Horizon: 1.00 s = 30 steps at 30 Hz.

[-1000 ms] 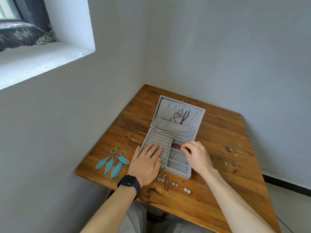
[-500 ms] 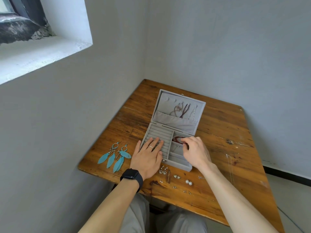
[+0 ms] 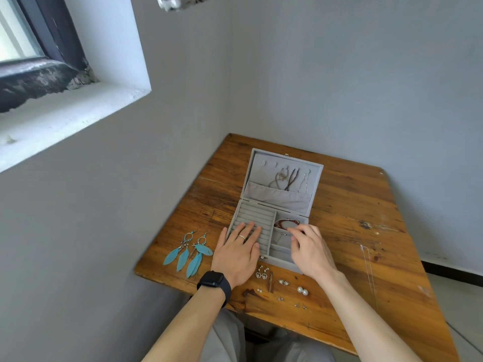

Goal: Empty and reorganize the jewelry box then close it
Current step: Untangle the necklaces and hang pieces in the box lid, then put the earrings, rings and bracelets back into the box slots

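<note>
The left hand lies flat, fingers straight, on the soft ridged rows in the left half of the open grey velvet jewelry box. It hides the near part of those rows. It wears a thin silver ring and a black wrist watch with a dark screen.

The right hand covers the near right pockets of the box. Its fingers curl down just beside a red bead bracelet in the far right pocket. I cannot tell if they hold anything. A tiny silver thing in the middle pocket is too small to make out.

The box sits on a worn brown wooden table, in a grey corner. Its lid stands up at the far side, with thin necklaces hanging inside; their ends go into a cloth pouch.

Left of the box lie two long blue feather earrings. Near the front edge lie heart drop earrings, two white pearl studs and some tiny bits. A very thin silver chain on the right is hard to see.
</note>
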Each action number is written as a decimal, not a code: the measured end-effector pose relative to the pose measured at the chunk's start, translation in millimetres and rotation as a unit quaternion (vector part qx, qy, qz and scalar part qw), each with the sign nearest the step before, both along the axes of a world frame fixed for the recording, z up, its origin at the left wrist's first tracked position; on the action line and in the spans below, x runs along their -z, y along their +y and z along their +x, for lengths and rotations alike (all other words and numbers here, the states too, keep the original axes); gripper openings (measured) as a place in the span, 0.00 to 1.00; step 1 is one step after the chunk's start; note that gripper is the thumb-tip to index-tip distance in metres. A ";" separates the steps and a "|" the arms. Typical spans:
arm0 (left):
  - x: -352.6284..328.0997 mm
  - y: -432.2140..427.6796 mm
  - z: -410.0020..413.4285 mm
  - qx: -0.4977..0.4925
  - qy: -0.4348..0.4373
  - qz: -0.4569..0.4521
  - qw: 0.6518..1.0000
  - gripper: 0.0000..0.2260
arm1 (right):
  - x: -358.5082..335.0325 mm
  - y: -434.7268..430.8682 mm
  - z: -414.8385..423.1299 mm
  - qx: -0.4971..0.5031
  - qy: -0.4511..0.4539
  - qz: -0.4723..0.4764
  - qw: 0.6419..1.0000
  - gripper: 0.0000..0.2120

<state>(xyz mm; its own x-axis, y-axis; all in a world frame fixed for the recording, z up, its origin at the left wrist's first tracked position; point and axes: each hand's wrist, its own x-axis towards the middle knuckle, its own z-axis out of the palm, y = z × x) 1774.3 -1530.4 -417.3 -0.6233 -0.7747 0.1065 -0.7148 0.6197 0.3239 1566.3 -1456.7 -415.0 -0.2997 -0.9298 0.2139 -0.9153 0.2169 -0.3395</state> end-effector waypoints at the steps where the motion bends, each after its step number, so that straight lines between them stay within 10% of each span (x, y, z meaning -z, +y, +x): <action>1: -1.1 0.1 0.2 0.001 -0.004 0.001 1.000 0.23 | -0.6 1.1 1.2 -0.002 -0.002 -0.005 1.000 0.17; 14: -46.9 -45.7 74.4 -0.042 0.198 0.040 0.978 0.13 | -32.0 -2.2 71.7 -0.035 -0.050 -0.143 0.988 0.13; 30: -29.3 -104.6 118.3 -0.083 0.084 0.108 0.987 0.10 | -30.7 -104.2 168.3 -0.024 0.051 0.069 0.996 0.21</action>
